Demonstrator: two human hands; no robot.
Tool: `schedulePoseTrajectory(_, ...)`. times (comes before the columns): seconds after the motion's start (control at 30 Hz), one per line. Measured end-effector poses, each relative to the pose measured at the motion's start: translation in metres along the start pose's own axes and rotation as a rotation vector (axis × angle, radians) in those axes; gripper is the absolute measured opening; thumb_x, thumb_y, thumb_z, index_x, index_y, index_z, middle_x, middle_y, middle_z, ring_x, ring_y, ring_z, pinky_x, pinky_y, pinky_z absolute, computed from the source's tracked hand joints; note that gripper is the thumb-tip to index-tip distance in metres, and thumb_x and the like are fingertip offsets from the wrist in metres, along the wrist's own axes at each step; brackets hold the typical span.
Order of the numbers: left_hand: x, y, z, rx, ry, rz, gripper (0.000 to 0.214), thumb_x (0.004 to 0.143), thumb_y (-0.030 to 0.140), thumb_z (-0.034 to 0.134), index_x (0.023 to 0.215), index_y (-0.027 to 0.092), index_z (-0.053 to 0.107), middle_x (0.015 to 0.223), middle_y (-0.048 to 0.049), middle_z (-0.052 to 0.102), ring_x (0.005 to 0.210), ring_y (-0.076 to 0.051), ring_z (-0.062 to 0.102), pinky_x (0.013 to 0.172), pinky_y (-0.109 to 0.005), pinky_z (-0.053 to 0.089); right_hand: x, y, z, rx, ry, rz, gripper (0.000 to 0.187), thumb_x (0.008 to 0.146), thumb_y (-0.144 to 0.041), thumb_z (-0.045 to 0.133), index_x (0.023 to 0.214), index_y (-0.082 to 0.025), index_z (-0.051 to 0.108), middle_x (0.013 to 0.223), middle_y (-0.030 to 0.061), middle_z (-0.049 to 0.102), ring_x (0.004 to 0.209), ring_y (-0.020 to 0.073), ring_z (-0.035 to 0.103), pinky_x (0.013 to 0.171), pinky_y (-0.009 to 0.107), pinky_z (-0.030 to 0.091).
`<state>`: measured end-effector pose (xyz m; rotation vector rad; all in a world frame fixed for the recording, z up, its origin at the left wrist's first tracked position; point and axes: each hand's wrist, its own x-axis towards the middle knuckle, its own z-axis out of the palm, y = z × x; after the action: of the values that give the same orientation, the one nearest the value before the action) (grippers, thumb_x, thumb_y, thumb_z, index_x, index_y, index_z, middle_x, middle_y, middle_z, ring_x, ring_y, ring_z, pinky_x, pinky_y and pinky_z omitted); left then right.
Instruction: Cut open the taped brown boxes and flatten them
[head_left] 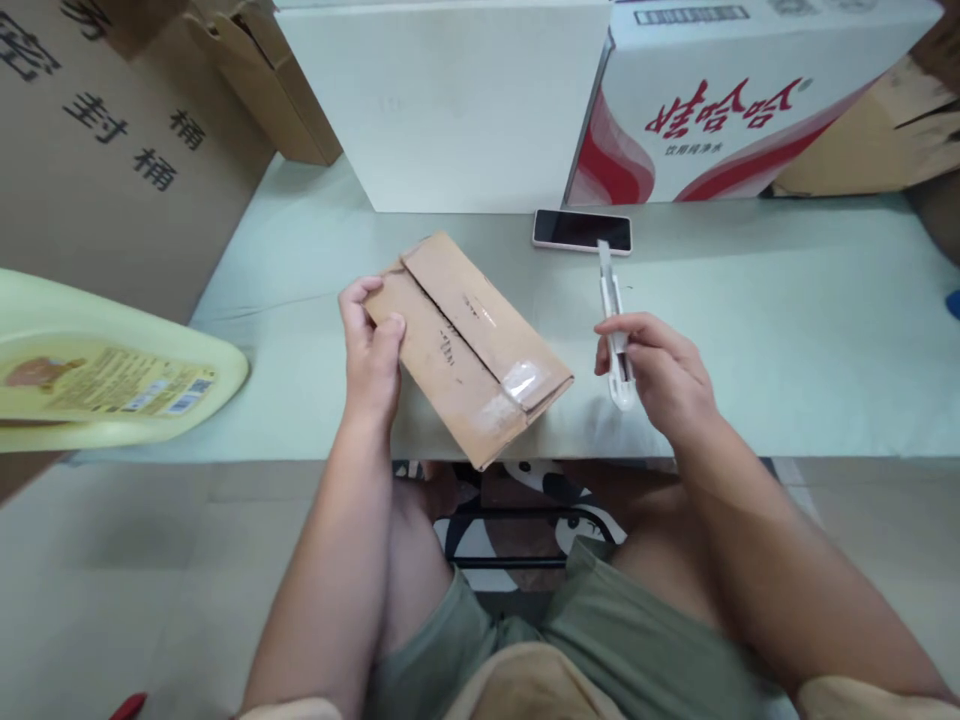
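Observation:
My left hand (pixel 373 345) grips the upper left corner of a flat brown cardboard box (pixel 450 370), thumb on top. The box is tilted, and its near corner reaches the table's front edge. A dark seam runs along its upper face, slit over most of its length, and shiny clear tape (pixel 521 380) covers the right end. In my right hand (pixel 656 365) is a white utility knife (pixel 616 360), held between thumb and fingers. Its blade is out and points away from me, apart from the box. The blade tip overlaps a phone (pixel 581 231) in view.
A white carton (pixel 465 110) and a red-and-white water carton (pixel 697 130) stand at the back of the pale green table (pixel 795 330). To the left are a large brown carton (pixel 135 200) and a yellow-green bottle (pixel 112 370). Another cardboard box (pixel 862 150) sits back right.

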<state>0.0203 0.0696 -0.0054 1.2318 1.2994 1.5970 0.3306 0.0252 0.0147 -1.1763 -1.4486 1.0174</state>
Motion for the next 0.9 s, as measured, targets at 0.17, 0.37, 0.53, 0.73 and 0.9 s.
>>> schedulePoseTrajectory(0.17, -0.007, -0.006, 0.013, -0.063, -0.030, 0.055, 0.068, 0.067, 0.069, 0.080, 0.115, 0.031, 0.050, 0.112, -0.0041, 0.053, 0.097, -0.023, 0.053, 0.085, -0.037, 0.046, -0.004, -0.003, -0.008, 0.100, 0.153, -0.116, 0.028, 0.080, -0.029, 0.065, 0.107, -0.026, 0.067, 0.077, 0.0000, 0.070, 0.069, 0.0187, 0.068, 0.064, 0.034, 0.057)
schedulePoseTrajectory(0.37, -0.015, -0.012, 0.026, -0.041, -0.014, 0.064, 0.077, 0.065, 0.078, 0.077, 0.118, 0.031, 0.047, 0.109, -0.0044, 0.051, 0.096, -0.024, 0.054, 0.084, -0.037, 0.047, -0.015, -0.012, -0.013, 0.009, 0.392, -0.344, 0.032, 0.086, -0.052, 0.079, 0.101, -0.028, 0.065, 0.067, -0.0042, 0.056, 0.054, 0.0137, 0.058, 0.052, 0.030, 0.048)
schedulePoseTrajectory(0.53, -0.028, -0.015, 0.050, -0.023, -0.020, 0.086, 0.075, 0.069, 0.080, 0.074, 0.119, 0.031, 0.047, 0.113, -0.0043, 0.051, 0.095, -0.022, 0.053, 0.088, -0.037, 0.047, -0.035, -0.021, -0.019, -0.111, 0.410, -0.426, 0.045, 0.094, -0.070, 0.057, 0.084, -0.027, 0.055, 0.058, -0.0039, 0.043, 0.047, 0.0141, 0.047, 0.047, 0.031, 0.039)
schedulePoseTrajectory(0.73, -0.035, -0.017, 0.078, -0.035, -0.079, 0.119, 0.074, 0.070, 0.078, 0.075, 0.120, 0.031, 0.048, 0.124, -0.0059, 0.052, 0.109, -0.025, 0.053, 0.100, -0.041, 0.046, -0.052, -0.028, -0.030, -0.117, 0.105, -0.376, 0.054, 0.098, -0.072, 0.041, 0.118, -0.027, 0.061, 0.071, 0.0021, 0.064, 0.059, 0.0194, 0.066, 0.054, 0.035, 0.053)
schedulePoseTrajectory(0.9, -0.033, -0.021, 0.086, -0.095, -0.107, 0.114, 0.078, 0.067, 0.079, 0.076, 0.121, 0.031, 0.046, 0.124, -0.0068, 0.049, 0.111, -0.026, 0.053, 0.099, -0.042, 0.047, -0.057, -0.038, -0.041, -0.232, 0.017, -0.494, 0.019, 0.094, -0.043, 0.062, 0.088, -0.026, 0.067, 0.065, -0.0007, 0.066, 0.049, 0.0129, 0.056, 0.049, 0.028, 0.046)
